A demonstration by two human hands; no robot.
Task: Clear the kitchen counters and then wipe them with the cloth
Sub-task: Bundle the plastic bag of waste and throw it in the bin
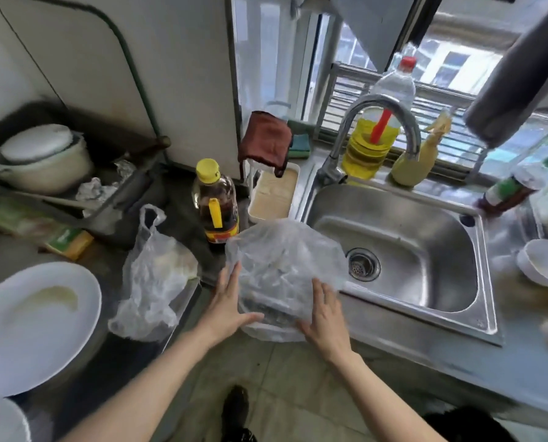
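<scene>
A clear plastic bag with a food container inside (282, 269) sits at the counter's front edge, left of the sink. My left hand (228, 301) holds its left side, thumb hooked under the front. My right hand (322, 317) presses its right side with straight fingers. A brown cloth (264, 138) hangs over a stand by the window. A second, crumpled clear bag (151, 275) lies to the left. A dark sauce bottle with a yellow cap (215, 202) stands behind the bags.
A steel sink (403, 244) with a curved tap (377, 122) is on the right. Oil bottle (374, 135) and spray bottle (419, 154) stand on the sill. White bowl (543, 266) right, white plate (33, 323) left, pot (39, 157) on the stove.
</scene>
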